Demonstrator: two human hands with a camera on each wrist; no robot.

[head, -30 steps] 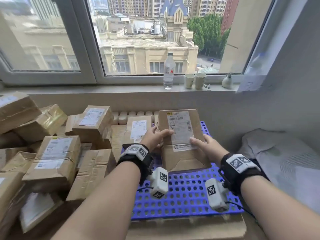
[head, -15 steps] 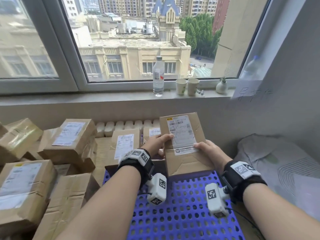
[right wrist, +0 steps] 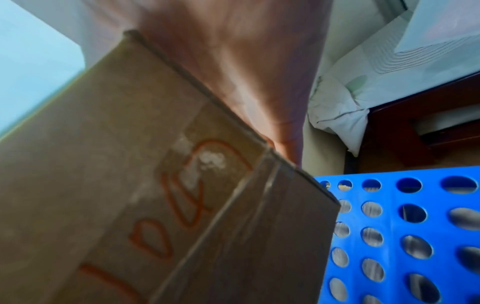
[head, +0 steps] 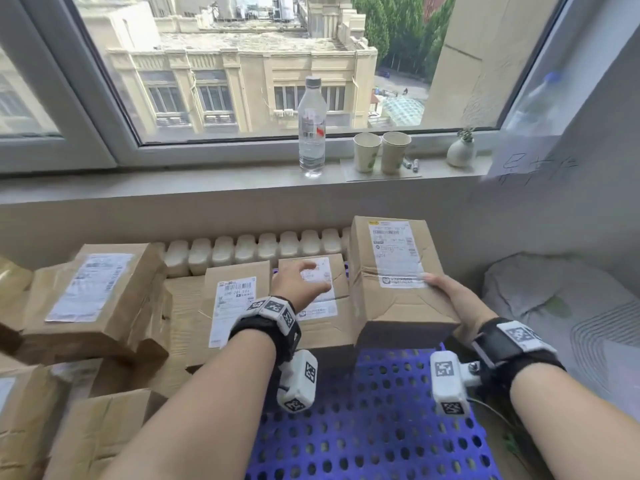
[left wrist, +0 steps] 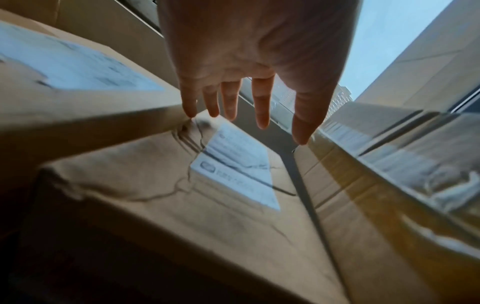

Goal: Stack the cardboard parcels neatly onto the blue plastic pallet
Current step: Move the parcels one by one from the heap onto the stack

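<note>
A tall cardboard parcel (head: 391,271) with a white label stands over the far right of the blue pallet (head: 363,427). My right hand (head: 446,296) grips its near right corner, thumb on the top face. In the right wrist view the parcel (right wrist: 130,185) shows red handwriting on its side, next to the pallet (right wrist: 389,226). My left hand (head: 301,285) hovers with straight, spread fingers (left wrist: 261,107) over a lower labelled parcel (head: 322,327) just left of the tall one. I cannot tell whether the tall parcel touches the pallet.
Another labelled parcel (head: 235,303) lies left of the low one, and a loose pile of parcels (head: 93,299) fills the left side. A radiator (head: 249,251) runs behind. The sill holds a water bottle (head: 311,129), two paper cups (head: 381,152) and a vase (head: 460,150). Bedding (head: 554,306) lies right.
My left hand has let go of the tall parcel and moved left over the lower one. The right hand alone now holds the tall parcel, farther back on the pallet.
</note>
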